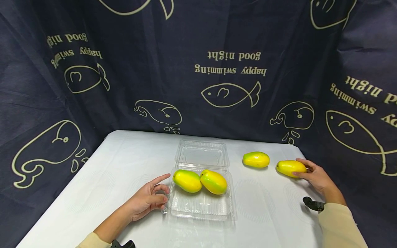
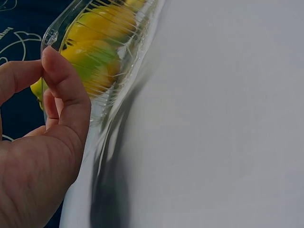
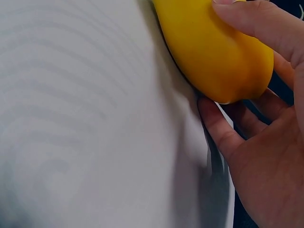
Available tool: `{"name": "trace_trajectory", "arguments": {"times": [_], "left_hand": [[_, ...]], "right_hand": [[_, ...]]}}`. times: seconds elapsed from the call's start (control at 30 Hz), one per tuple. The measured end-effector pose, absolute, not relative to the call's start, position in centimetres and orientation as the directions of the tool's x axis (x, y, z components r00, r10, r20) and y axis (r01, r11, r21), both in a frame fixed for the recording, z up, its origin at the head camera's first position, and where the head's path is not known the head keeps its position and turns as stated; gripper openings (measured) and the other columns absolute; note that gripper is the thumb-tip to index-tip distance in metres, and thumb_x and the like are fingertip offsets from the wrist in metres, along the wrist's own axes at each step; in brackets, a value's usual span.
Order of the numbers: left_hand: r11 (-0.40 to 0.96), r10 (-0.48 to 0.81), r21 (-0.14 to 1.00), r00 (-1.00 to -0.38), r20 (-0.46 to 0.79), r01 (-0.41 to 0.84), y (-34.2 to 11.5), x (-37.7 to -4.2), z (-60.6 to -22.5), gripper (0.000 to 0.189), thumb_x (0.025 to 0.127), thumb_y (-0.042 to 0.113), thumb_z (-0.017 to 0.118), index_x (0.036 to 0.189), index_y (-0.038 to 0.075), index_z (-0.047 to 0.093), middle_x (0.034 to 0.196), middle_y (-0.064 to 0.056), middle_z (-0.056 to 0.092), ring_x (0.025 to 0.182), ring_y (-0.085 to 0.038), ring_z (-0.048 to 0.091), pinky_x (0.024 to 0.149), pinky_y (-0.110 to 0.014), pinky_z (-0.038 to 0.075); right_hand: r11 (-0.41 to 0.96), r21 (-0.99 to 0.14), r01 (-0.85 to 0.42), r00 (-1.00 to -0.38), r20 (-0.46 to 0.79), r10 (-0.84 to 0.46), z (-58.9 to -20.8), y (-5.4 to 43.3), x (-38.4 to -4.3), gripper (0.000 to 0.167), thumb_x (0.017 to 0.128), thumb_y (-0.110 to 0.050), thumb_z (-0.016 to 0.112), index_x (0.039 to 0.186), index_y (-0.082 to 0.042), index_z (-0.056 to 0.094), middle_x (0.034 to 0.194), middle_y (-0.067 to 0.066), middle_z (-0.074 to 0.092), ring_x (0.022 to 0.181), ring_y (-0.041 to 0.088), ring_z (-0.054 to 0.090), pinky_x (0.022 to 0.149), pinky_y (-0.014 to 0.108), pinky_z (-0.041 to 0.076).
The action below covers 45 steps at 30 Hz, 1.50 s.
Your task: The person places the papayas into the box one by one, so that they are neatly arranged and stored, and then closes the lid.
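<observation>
At the table's right side, my right hand (image 1: 316, 175) grips a yellow papaya (image 1: 291, 168) by its right end, thumb on the near side and fingers on the far side. In the right wrist view the thumb lies across the papaya (image 3: 213, 52), with fingertips under its end. My left hand (image 1: 149, 199) is at the left rim of a clear plastic clamshell box (image 1: 201, 206), index finger stretched out and the others loosely bent. The left wrist view shows fingertips (image 2: 52, 57) right at that rim. Two yellow-green papayas (image 1: 187, 181) (image 1: 214, 182) lie side by side in the box.
Another yellow-green papaya (image 1: 256, 159) lies on the white table (image 1: 124, 155), between the box and my right hand. The box's lid (image 1: 202, 154) is folded back flat on the far side. A dark fish-print curtain (image 1: 186, 51) hangs behind the table and along its sides.
</observation>
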State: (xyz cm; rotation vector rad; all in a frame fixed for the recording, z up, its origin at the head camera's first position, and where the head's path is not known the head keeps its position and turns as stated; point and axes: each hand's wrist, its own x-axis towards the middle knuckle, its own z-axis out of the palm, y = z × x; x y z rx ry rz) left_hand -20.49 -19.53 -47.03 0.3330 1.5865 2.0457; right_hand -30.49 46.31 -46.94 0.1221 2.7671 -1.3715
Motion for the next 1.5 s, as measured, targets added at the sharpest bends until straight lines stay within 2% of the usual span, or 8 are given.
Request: {"name": "trace_trajectory", "arguments": {"times": [0.2, 0.3, 0.6, 1.27, 1.5], "left_hand": [[-0.178, 0.541, 0.950, -0.832, -0.122, -0.255, -19.6, -20.5, -47.1, 0.092, 0.092, -0.011, 0.061, 0.165, 0.010, 0.009, 0.109, 0.000, 0.055, 0.074, -0.010, 0.060, 0.069, -0.023, 0.059], [-0.179, 0.541, 0.950, -0.832, -0.121, -0.255, -19.7, -20.5, -47.0, 0.092, 0.092, -0.011, 0.061, 0.165, 0.010, 0.009, 0.109, 0.000, 0.055, 0.075, -0.010, 0.060, 0.069, -0.023, 0.059], [-0.178, 0.542, 0.951, -0.832, -0.118, -0.251, -19.6, -20.5, -47.0, 0.093, 0.092, -0.010, 0.062, 0.165, 0.011, 0.009, 0.109, 0.000, 0.054, 0.075, -0.010, 0.059, 0.070, -0.023, 0.059], [-0.190, 0.552, 0.948, -0.827, -0.111, -0.254, -19.6, -20.6, -47.1, 0.092, 0.092, -0.013, 0.059, 0.165, 0.010, 0.007, 0.108, 0.001, 0.055, 0.074, -0.010, 0.060, 0.069, -0.023, 0.059], [-0.185, 0.548, 0.948, -0.828, -0.119, -0.259, -19.5, -20.5, -47.1, 0.093, 0.091, -0.012, 0.060, 0.165, 0.010, 0.008, 0.108, 0.002, 0.055, 0.074, -0.009, 0.060, 0.069, -0.023, 0.059]], "right_hand": [[0.654, -0.750, 0.102, -0.995, -0.088, 0.055, -46.7, 46.1, -30.4, 0.101, 0.084, -0.044, 0.083, 0.158, 0.001, 0.031, 0.154, 0.030, 0.037, 0.121, 0.030, 0.049, 0.075, 0.004, 0.044], [0.660, -0.745, 0.101, -0.995, -0.088, 0.053, -46.6, 46.1, -30.5, 0.101, 0.085, -0.043, 0.083, 0.158, 0.002, 0.030, 0.154, 0.032, 0.036, 0.125, 0.038, 0.046, 0.074, 0.004, 0.043], [0.656, -0.749, 0.096, -0.995, -0.078, 0.056, -46.8, 46.3, -30.7, 0.102, 0.084, -0.044, 0.083, 0.158, 0.002, 0.030, 0.153, 0.031, 0.037, 0.123, 0.035, 0.047, 0.074, 0.004, 0.044], [0.656, -0.743, 0.134, -0.991, -0.085, 0.107, -46.9, 45.8, -30.0, 0.106, 0.082, -0.048, 0.084, 0.159, -0.002, 0.029, 0.156, 0.030, 0.035, 0.127, 0.041, 0.045, 0.072, 0.005, 0.042], [0.687, -0.720, 0.098, -0.994, -0.041, 0.099, -47.2, 45.8, -29.5, 0.099, 0.085, -0.046, 0.082, 0.158, -0.002, 0.032, 0.155, 0.029, 0.036, 0.120, 0.035, 0.049, 0.073, 0.006, 0.041]]}}
